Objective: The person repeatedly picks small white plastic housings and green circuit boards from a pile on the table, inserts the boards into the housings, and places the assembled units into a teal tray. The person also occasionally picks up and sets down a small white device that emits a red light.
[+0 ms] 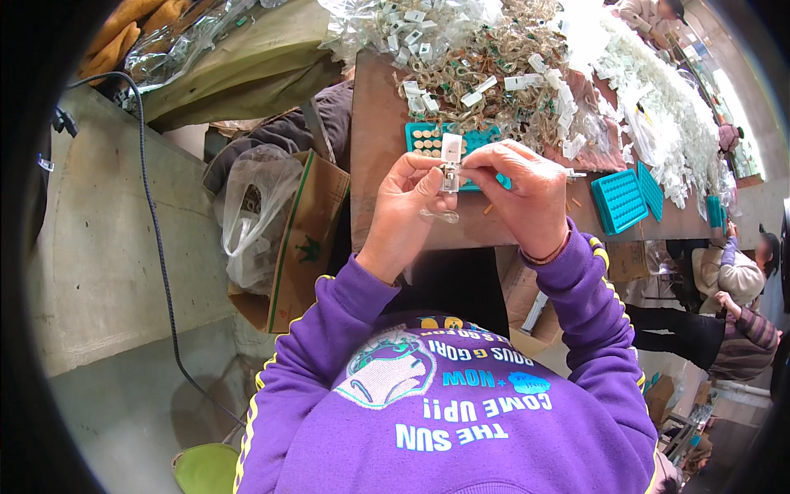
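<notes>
Close to the table's front edge, my left hand (401,210) pinches a small white plastic case (451,150) between thumb and fingers. A short loop of clear wire (442,216) hangs below those fingers. From the other side my right hand (527,191) has its thumb and fingertips closed at the same case; any tiny part between them is hidden. Just behind the case lies a teal tray (408,130) with round cream-coloured discs in its left pockets, partly covered by the case and my right hand.
A tangled heap of clear wires and white cases (502,78) covers the table's back. Two teal trays (620,202) sit at the right. At the left are a cardboard box (311,222) and a plastic bag (257,214). Other people (732,276) are at the far right.
</notes>
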`<state>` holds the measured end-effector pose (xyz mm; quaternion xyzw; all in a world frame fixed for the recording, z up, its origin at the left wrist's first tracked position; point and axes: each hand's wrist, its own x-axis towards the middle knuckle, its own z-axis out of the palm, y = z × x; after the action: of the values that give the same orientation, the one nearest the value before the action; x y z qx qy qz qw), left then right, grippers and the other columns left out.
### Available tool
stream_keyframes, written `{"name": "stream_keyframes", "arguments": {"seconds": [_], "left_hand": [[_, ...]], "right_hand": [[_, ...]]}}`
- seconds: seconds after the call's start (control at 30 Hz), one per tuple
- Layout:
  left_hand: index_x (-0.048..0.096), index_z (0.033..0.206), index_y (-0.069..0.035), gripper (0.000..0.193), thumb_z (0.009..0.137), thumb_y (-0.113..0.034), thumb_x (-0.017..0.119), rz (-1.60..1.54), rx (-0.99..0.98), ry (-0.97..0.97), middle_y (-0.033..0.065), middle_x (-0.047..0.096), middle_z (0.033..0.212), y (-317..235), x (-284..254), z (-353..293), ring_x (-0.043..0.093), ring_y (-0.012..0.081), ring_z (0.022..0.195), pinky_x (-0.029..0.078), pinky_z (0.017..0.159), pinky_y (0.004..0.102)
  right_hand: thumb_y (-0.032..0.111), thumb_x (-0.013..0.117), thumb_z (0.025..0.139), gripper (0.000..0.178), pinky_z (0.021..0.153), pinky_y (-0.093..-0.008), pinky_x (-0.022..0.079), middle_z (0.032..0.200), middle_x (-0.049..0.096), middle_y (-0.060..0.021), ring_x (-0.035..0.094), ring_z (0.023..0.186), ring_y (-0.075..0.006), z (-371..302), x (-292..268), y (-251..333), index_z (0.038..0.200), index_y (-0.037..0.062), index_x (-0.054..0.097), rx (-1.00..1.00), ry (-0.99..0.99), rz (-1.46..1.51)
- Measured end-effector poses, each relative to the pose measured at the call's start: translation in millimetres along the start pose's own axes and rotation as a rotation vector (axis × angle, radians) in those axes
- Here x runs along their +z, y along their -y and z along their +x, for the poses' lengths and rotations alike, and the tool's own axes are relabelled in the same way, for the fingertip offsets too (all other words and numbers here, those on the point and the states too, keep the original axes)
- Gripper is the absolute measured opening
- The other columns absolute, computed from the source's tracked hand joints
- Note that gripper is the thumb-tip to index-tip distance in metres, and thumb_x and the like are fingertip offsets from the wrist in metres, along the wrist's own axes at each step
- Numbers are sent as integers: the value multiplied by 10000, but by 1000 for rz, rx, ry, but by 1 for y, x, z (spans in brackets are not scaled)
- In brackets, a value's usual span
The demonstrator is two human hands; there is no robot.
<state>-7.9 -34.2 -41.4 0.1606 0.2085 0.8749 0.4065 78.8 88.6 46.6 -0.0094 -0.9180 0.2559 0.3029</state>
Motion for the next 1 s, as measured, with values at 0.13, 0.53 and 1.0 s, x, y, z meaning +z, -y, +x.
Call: {"name": "stream_keyframes", "arguments": {"seconds": [0.13,0.53,1.0], "left_hand": [[567,1028,-42,156,923,-138,631,13,-16,-12,65,634,838,0,0,0,591,116,692,485,627,227],[553,1025,-36,148,936,-138,611,-28,-33,-94,88,636,888,-1,1,1,608,140,723,514,660,246],[552,1058,-30,152,944,-122,594,-39,-9,-67,94,632,878,0,0,0,616,146,715,516,654,237]], "right_hand": [[34,717,746,150,597,-285,523,783,663,-67,661,683,-216,0,5,2,885,69,673,-19,-92,30],[12,715,737,224,589,-272,510,850,685,-77,649,671,-212,-7,18,-6,953,54,674,-289,-126,-49],[116,709,773,85,627,-364,506,799,607,-82,622,705,-287,-27,24,-44,825,62,669,51,97,-123]]}}
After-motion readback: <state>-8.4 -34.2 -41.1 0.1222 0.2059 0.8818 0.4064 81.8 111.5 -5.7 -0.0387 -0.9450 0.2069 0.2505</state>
